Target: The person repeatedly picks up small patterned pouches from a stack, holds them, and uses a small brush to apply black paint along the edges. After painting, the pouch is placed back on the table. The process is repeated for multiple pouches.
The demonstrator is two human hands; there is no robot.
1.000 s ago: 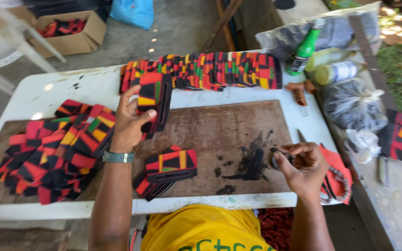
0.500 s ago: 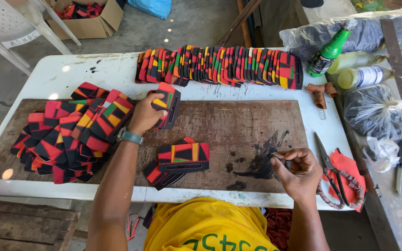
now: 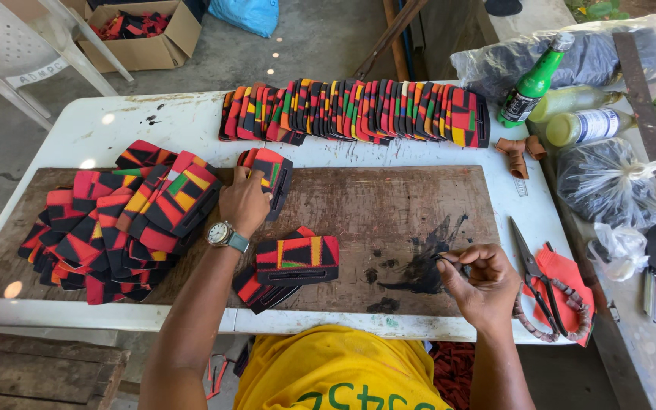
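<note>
Fabric pieces in red, black, green and yellow cover most of the white table [image 3: 153, 125]: a long overlapping row [image 3: 354, 111] along the far edge, and a loose heap [image 3: 111, 220] on the left end of the worn wooden board [image 3: 389, 220]. A short stack [image 3: 286, 266] lies near the board's front edge.

Smaller, and under the left hand [image 3: 244, 201], is the folded patterned piece [image 3: 271, 176] at the board's far edge. That hand lies palm-down, fingers curled over the piece's left part, wrist straight, a watch [image 3: 222, 234] on it. The piece looks light, flat and fairly limp, with a stiffer black band along one side; it would likely bend if lifted by a corner, so a pinch across the banded edge seems the surest hold. The weave looks matte, not slippery, and not fragile.

Right hand [image 3: 476, 281] hovers over the black smears [image 3: 419, 266] on the board, thumb and forefinger pinched together on a small dark thing [image 3: 447, 260] too tiny to identify, the other fingers loosely curled. Scissors [image 3: 533, 277] rest on red cloth [image 3: 563, 277] just beside it.
</note>
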